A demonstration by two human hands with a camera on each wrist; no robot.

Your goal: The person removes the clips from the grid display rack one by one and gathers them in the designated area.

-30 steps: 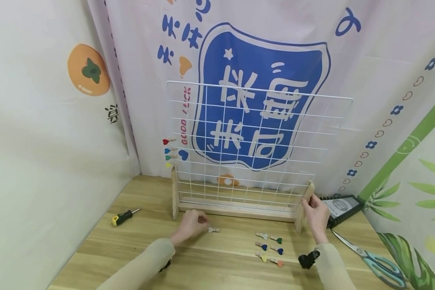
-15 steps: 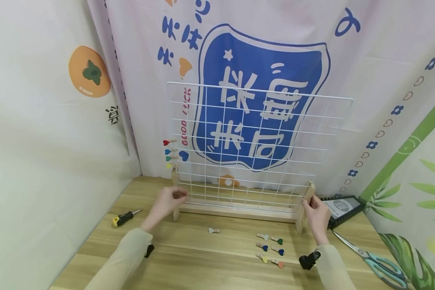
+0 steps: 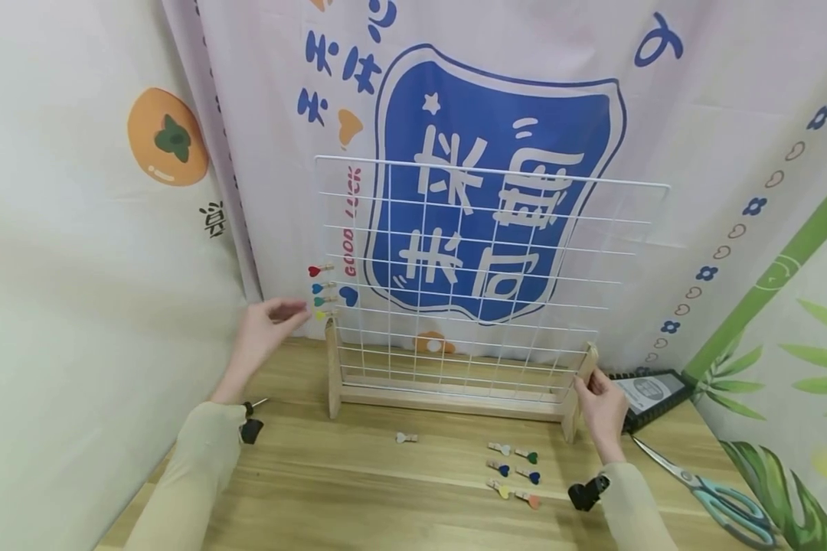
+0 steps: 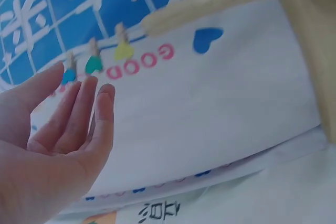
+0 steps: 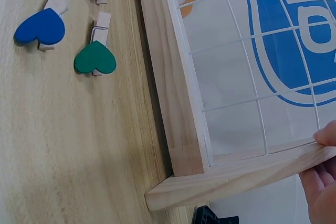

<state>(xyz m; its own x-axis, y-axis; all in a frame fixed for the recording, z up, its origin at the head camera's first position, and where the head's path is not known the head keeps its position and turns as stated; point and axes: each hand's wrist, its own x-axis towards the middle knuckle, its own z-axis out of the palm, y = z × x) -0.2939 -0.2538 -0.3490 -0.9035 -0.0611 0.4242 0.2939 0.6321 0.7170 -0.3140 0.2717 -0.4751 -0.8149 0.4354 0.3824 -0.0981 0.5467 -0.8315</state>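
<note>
A white wire grid [image 3: 485, 184] stands upright in a wooden stand [image 3: 455, 402]. Small clothespins with heart tops are clipped along its left edge: red [image 3: 315, 271], blue [image 3: 318, 288], green [image 4: 94, 64] and yellow [image 4: 124, 51]. My left hand [image 3: 265, 329] hovers just left of these, fingers loosely bent and thumb apart; the left wrist view shows nothing held in it. My right hand [image 3: 601, 402] grips the stand's right post [image 5: 247, 177] between thumb and fingers. On the table, a white heart clothespin [image 3: 406, 438] lies alone in front of the stand.
Several heart clothespins lie in pairs at the right front, among them a green one [image 5: 95, 57] and a dark blue one [image 5: 40, 27]. Scissors [image 3: 724, 505] and a black-edged object [image 3: 651, 394] lie far right. A screwdriver [image 3: 260, 402] is mostly hidden by my left wrist.
My left hand has moved from beside the lone white clothespin, left and up past the stand's left post, to the clipped clothespins. My right hand has stayed on the right post.
</note>
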